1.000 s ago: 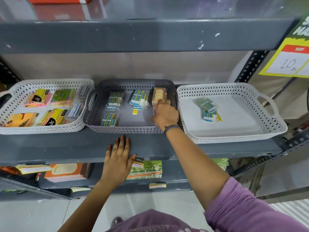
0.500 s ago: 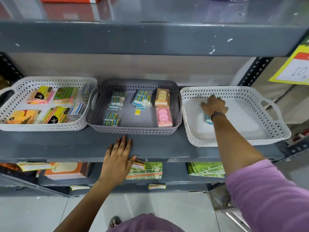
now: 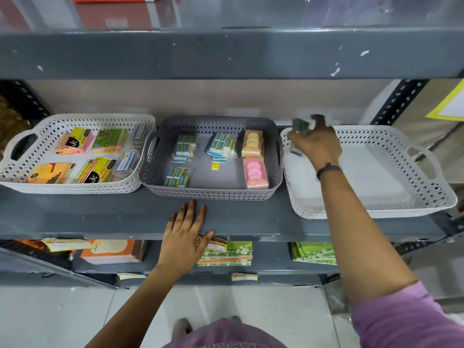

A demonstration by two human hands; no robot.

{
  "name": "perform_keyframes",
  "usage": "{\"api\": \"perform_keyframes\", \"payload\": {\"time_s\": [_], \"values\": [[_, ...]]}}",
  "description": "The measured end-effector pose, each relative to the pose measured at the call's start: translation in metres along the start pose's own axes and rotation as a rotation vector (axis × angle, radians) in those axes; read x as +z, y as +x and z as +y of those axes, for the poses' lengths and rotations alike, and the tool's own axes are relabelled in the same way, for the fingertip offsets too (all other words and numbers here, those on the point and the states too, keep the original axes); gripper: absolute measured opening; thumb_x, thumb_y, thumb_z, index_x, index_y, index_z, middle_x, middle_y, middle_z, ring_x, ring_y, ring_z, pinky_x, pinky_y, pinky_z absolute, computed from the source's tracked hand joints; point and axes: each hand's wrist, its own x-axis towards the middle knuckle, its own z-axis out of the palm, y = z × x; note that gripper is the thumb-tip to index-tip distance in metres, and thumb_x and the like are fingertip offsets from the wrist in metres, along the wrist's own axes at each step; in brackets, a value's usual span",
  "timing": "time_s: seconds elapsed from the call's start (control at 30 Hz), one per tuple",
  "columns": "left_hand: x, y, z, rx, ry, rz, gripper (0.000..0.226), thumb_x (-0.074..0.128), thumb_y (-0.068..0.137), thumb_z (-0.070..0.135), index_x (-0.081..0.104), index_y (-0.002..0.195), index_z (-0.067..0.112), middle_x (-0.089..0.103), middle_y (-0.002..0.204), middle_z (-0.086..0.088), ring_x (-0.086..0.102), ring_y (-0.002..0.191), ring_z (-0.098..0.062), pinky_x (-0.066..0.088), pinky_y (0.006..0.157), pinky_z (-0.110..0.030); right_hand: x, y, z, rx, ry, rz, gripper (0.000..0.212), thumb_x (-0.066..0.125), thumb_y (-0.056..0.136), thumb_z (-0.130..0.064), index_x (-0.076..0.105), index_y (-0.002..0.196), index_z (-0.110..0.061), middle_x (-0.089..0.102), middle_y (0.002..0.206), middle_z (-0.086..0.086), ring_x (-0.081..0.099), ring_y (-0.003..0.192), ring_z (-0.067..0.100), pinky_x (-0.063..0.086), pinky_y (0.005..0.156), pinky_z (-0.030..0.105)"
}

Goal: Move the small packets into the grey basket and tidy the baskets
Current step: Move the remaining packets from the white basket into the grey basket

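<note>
The grey basket (image 3: 272, 187) stands mid-shelf and holds three bundles of small blue packets (image 3: 220, 144) plus an orange box (image 3: 252, 143) and a pink box (image 3: 256, 173). My right hand (image 3: 316, 144) is raised over the left end of the right white basket (image 3: 414, 207), shut on a blurred bundle of small packets (image 3: 300, 126). That basket's floor shows bare where my arm does not hide it. My left hand (image 3: 184, 234) lies flat with fingers spread on the shelf's front edge, below the grey basket.
A left white basket (image 3: 75, 188) holds yellow, green and pink sticky-note packs. The upper shelf board (image 3: 226, 54) hangs low overhead. Notebooks and green paper packs (image 3: 313, 252) lie on the shelf below. A perforated upright (image 3: 396, 101) stands at the right.
My right hand went from the grey basket across to the right white basket, closed on the packets there and lifted them up and left. The left hand stayed put.
</note>
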Motion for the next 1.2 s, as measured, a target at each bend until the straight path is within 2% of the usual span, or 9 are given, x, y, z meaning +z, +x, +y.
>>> {"api": "perform_keyframes", "payload": {"time_s": [0.2, 0.27, 0.47, 0.57, 0.67, 0.77, 0.9, 1.07, 1.2], "values": [[0.001, 0.001, 0.0, 0.004, -0.006, -0.003, 0.071, 0.007, 0.09, 0.059, 0.034, 0.141, 0.019, 0.034, 0.149, -0.013, 0.037, 0.134, -0.033, 0.034, 0.105, -0.048, 0.034, -0.052, -0.083, -0.257, -0.119, -0.38, 0.056, 0.064, 0.068, -0.062, 0.067, 0.099, -0.015, 0.071, 0.103, 0.009, 0.068, 0.097, 0.026, 0.049, 0.07, 0.027], [0.001, 0.001, 0.0, 0.003, -0.014, 0.002, 0.07, 0.008, 0.09, 0.059, 0.034, 0.141, 0.019, 0.034, 0.149, -0.013, 0.036, 0.135, -0.033, 0.032, 0.106, -0.047, 0.059, -0.067, -0.096, -0.324, -0.247, -0.439, 0.058, 0.059, 0.076, -0.062, 0.066, 0.108, -0.014, 0.065, 0.099, 0.003, 0.066, 0.098, 0.023, 0.05, 0.072, 0.026], [-0.003, 0.0, 0.001, 0.002, -0.011, -0.007, 0.07, 0.009, 0.09, 0.058, 0.036, 0.14, 0.018, 0.037, 0.147, -0.014, 0.039, 0.132, -0.034, 0.036, 0.103, -0.048, 0.126, -0.087, -0.093, -0.446, -0.515, -0.429, 0.05, 0.056, 0.09, -0.036, 0.048, 0.131, -0.009, 0.054, 0.131, 0.012, 0.05, 0.123, 0.026, 0.047, 0.09, 0.03], [-0.004, 0.0, 0.001, -0.001, -0.003, -0.007, 0.07, 0.009, 0.091, 0.058, 0.039, 0.139, 0.018, 0.04, 0.146, -0.014, 0.043, 0.13, -0.034, 0.038, 0.101, -0.048, 0.142, -0.086, -0.083, -0.396, -0.574, -0.453, 0.056, 0.059, 0.087, -0.039, 0.048, 0.132, -0.007, 0.051, 0.135, 0.014, 0.05, 0.125, 0.026, 0.049, 0.088, 0.03], [-0.002, 0.0, 0.0, 0.003, -0.004, 0.005, 0.069, 0.009, 0.091, 0.058, 0.038, 0.139, 0.018, 0.039, 0.146, -0.014, 0.042, 0.131, -0.033, 0.037, 0.102, -0.048, 0.131, -0.08, -0.082, -0.411, -0.496, -0.432, 0.05, 0.062, 0.083, -0.048, 0.061, 0.109, -0.005, 0.059, 0.117, 0.013, 0.062, 0.107, 0.027, 0.048, 0.069, 0.03], [0.001, -0.001, 0.0, 0.006, -0.016, 0.016, 0.069, 0.009, 0.09, 0.058, 0.035, 0.14, 0.018, 0.037, 0.148, -0.013, 0.04, 0.132, -0.033, 0.035, 0.104, -0.048, 0.087, -0.075, -0.074, -0.503, -0.326, -0.143, 0.038, 0.053, 0.089, -0.044, 0.063, 0.087, -0.008, 0.066, 0.094, 0.012, 0.068, 0.087, 0.028, 0.047, 0.059, 0.03], [0.002, -0.001, 0.0, 0.01, -0.017, 0.031, 0.069, 0.009, 0.09, 0.059, 0.033, 0.141, 0.019, 0.035, 0.149, -0.013, 0.038, 0.133, -0.034, 0.034, 0.105, -0.048, 0.044, -0.033, -0.031, -0.315, -0.189, 0.2, 0.031, 0.045, 0.092, -0.032, 0.062, 0.107, -0.01, 0.065, 0.108, 0.016, 0.066, 0.095, 0.034, 0.047, 0.067, 0.032], [0.002, -0.001, 0.0, 0.011, -0.028, 0.03, 0.071, 0.008, 0.09, 0.059, 0.034, 0.142, 0.019, 0.035, 0.149, -0.013, 0.037, 0.133, -0.035, 0.033, 0.105, -0.05, 0.038, 0.009, 0.061, 0.17, -0.445, -0.092, 0.043, 0.046, 0.09, -0.027, 0.047, 0.13, -0.011, 0.045, 0.136, 0.02, 0.043, 0.125, 0.04, 0.04, 0.098, 0.053], [0.001, -0.001, 0.0, 0.005, -0.029, 0.029, 0.072, 0.007, 0.089, 0.06, 0.034, 0.142, 0.019, 0.034, 0.149, -0.013, 0.036, 0.134, -0.035, 0.032, 0.106, -0.05, 0.048, 0.009, 0.085, 0.137, -0.52, -0.12, 0.043, 0.037, 0.092, -0.014, 0.045, 0.134, -0.019, 0.037, 0.139, 0.024, 0.035, 0.127, 0.042, 0.038, 0.101, 0.056]]}}
